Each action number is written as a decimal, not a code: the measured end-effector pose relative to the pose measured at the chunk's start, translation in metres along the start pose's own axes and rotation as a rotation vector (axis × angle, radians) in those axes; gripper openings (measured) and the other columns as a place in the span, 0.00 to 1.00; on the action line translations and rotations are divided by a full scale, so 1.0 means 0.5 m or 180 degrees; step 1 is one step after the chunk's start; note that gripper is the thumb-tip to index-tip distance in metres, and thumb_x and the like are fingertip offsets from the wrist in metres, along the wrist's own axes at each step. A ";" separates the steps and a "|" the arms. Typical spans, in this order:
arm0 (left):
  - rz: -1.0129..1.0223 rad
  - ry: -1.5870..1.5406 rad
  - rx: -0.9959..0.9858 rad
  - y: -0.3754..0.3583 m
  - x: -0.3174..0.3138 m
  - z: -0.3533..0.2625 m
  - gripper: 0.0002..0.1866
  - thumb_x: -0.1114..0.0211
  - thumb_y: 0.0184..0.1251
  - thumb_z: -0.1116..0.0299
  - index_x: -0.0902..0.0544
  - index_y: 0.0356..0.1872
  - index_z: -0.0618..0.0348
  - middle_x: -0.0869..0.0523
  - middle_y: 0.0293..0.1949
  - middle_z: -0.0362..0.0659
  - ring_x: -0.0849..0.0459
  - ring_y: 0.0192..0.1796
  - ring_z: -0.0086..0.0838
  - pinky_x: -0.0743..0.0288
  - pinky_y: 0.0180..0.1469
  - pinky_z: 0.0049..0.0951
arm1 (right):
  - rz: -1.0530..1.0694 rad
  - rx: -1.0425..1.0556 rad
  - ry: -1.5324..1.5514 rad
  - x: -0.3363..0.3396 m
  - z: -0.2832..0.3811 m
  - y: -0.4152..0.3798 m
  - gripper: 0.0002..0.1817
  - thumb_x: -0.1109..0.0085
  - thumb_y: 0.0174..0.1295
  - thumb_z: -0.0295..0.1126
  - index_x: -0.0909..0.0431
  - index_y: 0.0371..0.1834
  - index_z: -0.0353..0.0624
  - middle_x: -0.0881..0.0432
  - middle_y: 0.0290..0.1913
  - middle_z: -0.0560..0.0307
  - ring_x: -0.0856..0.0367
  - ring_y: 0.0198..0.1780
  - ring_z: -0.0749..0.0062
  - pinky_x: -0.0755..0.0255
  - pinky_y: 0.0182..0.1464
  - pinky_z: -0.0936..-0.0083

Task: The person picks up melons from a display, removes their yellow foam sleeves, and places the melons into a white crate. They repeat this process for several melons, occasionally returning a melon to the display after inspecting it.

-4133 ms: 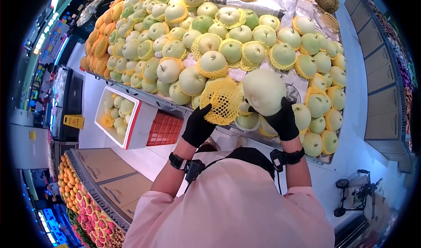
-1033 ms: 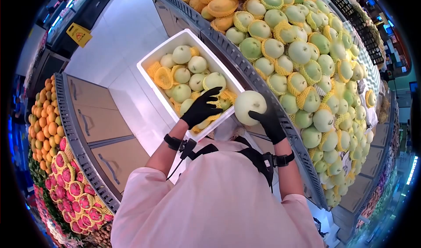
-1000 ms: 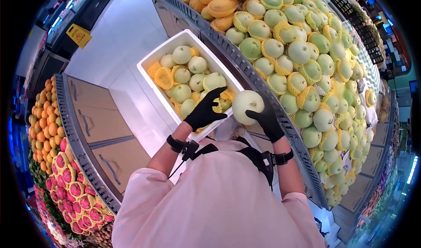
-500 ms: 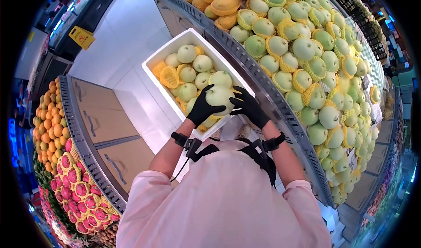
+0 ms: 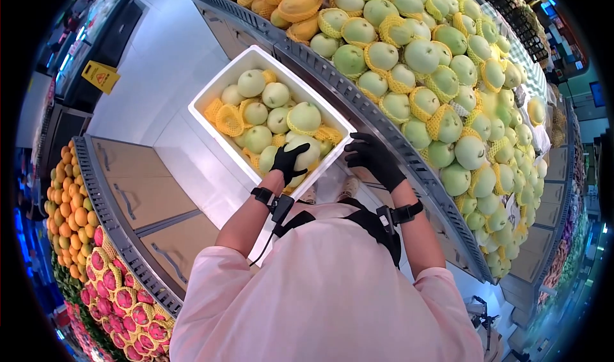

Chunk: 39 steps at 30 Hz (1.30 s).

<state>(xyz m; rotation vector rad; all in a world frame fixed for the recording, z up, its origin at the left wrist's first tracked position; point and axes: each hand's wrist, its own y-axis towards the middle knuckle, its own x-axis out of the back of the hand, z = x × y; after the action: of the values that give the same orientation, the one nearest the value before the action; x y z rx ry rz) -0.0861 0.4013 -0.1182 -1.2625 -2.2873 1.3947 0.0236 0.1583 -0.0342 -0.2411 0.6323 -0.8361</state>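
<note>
A white foam box holds several pale green melons and yellow foam nets. My left hand, in a black glove, curls round the left side of one melon at the near end of the box. Part of that melon is hidden under my fingers. My right hand, also gloved in black, is off the melon, beside the box's near right corner. Its fingers are bent and spread, with nothing in them.
To the right, a display stand with a grey slatted edge carries many piled melons and orange netted fruit. Left stands another counter with orange fruit and dragon fruit. A yellow floor sign stands farther off.
Both hands were round the large melon above the box; now it sits lower among the others. My right hand has let go and moved right. The view has shifted slightly.
</note>
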 end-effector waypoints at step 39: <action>0.1640 -0.1125 -0.0603 0.090 0.118 0.020 0.12 0.41 0.68 0.65 0.29 0.23 0.53 0.27 0.21 0.37 0.28 0.23 0.26 0.30 0.28 0.28 | -0.1538 0.0350 -0.0777 0.126 -0.014 -0.225 0.21 0.43 0.64 0.40 0.29 0.15 0.42 0.30 0.11 0.59 0.30 0.13 0.74 0.38 0.19 0.77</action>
<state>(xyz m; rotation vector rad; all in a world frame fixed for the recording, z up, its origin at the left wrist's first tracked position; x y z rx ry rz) -0.1023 0.4475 -0.1749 -1.9045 -2.4740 1.7058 -0.0182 0.0375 -0.0172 -0.3978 0.2972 -1.2789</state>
